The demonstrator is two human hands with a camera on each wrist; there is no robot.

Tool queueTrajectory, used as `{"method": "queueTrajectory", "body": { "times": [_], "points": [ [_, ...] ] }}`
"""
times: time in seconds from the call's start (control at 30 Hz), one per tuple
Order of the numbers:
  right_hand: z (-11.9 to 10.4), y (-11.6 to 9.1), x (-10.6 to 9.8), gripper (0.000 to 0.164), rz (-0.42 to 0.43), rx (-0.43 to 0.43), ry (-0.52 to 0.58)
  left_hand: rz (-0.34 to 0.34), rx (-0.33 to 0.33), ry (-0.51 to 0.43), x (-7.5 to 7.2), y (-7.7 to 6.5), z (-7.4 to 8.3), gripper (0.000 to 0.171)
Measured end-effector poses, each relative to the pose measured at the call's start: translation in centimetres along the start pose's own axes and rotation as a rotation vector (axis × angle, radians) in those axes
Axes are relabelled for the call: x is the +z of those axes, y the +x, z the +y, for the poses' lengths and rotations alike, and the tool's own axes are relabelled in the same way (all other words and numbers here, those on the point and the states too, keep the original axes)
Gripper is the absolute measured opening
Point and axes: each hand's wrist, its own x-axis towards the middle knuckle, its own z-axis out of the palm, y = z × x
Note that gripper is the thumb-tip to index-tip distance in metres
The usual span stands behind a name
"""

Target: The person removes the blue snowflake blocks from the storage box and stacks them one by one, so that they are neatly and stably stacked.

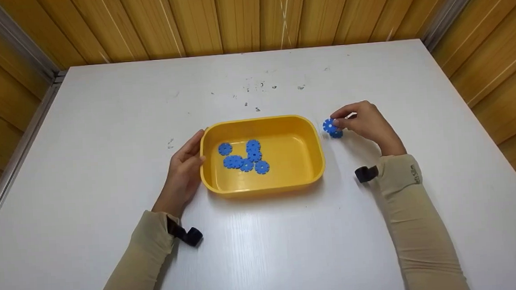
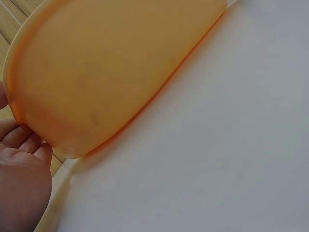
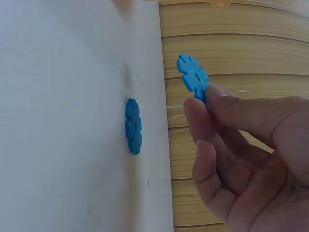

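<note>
1. Here's the blue disc (image 3: 189, 72), up off the table just to the right of the tub, notched round its edge with a small hole in the middle!
2. The right hand (image 1: 364, 123) has it, thumb and forefinger nipped together on its rim, the other fingers curled loosely behind.
3. Right by it, a second disc (image 3: 133, 126) lies on the table, well clear of those fingertips in the wrist view.
4. Over to the left, the yellow tub (image 1: 295, 160) sits upright, and more blue discs (image 1: 262, 167) are scattered in its left half, some overlapping.
5. And there's the left hand (image 1: 183, 172), gripping the tub's left end, thumb up by the rim, fingers bent against the outside.
6. Both arms come in from the near side in tan sleeves (image 1: 419, 224), a black gadget (image 1: 367, 174) at each wrist.
7. Under everything, a white table (image 1: 269, 252) with dark scuffs towards its far side; beyond it, a yellow wood-look wall (image 1: 237, 20).
</note>
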Motion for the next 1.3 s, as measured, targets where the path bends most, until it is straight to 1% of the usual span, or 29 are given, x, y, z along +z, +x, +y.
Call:
{"method": "queueTrajectory", "body": {
  "times": [0.3, 0.5, 0.73, 0.9, 1.3],
  "points": [
    [0.8, 0.3, 0.0, 0.029, 0.0, 0.032, -0.014, -0.001, -0.007, -0.006, 0.0, 0.1, 0.0, 0.069],
    [1.3, 0.4, 0.0, 0.029, 0.003, 0.038, -0.029, -0.014, -0.011, -0.007, 0.1, 0.1, 0.2, 0.069],
    [1.7, 0.5, 0.1, 0.029, -0.005, 0.041, -0.021, -0.01, -0.012, -0.026, 0.2, 0.0, 0.2, 0.069],
    [2.0, 0.6, 0.2, 0.028, -0.014, 0.031, -0.025, 0.007, -0.01, -0.016, 0.3, -0.1, 0.1, 0.069],
    [2.1, 0.5, 0.1, 0.029, -0.036, 0.065, -0.011, -0.002, -0.002, -0.004, 0.1, 0.0, 0.1, 0.07]
  ]
}}
